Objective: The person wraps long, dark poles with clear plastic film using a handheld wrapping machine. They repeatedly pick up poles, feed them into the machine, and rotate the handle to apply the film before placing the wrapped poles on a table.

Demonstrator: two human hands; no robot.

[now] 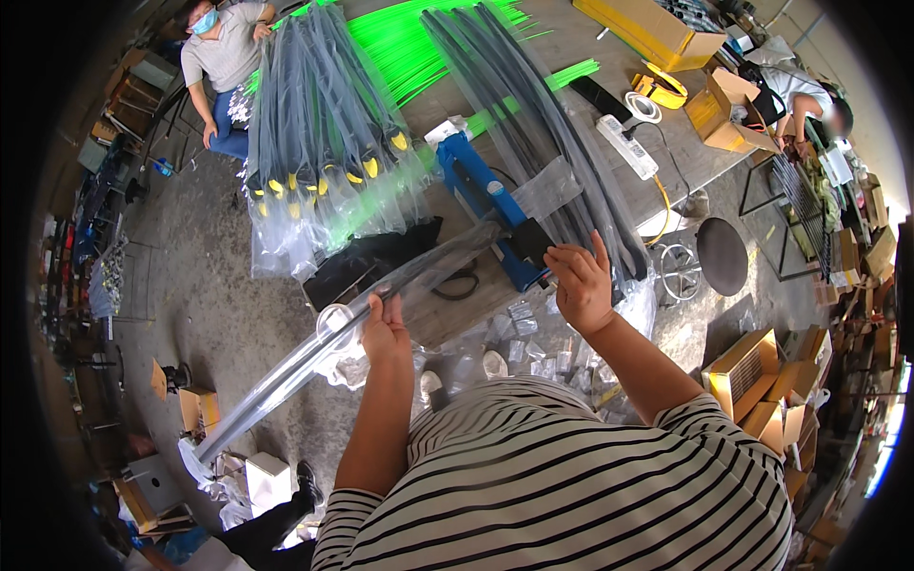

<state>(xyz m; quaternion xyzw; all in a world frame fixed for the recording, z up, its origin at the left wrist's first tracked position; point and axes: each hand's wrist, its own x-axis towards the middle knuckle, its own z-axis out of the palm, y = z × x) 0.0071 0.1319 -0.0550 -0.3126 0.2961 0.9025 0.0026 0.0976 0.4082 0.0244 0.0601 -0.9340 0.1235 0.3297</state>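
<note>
A long clear plastic sleeve (276, 385) with dark slender strips inside runs up from the lower left. My left hand (385, 330) is closed on it, thumb and fingers pinching it. The sleeve's upper end lies across a blue bag sealer (481, 181) at the table's near edge, and its loose clear end (552, 188) shows beyond the sealer. At the sealer's black near end is my right hand (583, 285), its thumb and fingertips bent onto it and an outer finger raised. The sealer's jaw is partly hidden under the sleeve.
Bagged dark strips with yellow tips (324, 124) hang over the table's left side. Bright green rods (400, 48) and more dark strips (571, 143) lie beyond. A power strip (626, 147), tape and cartons stand right. One person (224, 57) sits far left; another bends far right.
</note>
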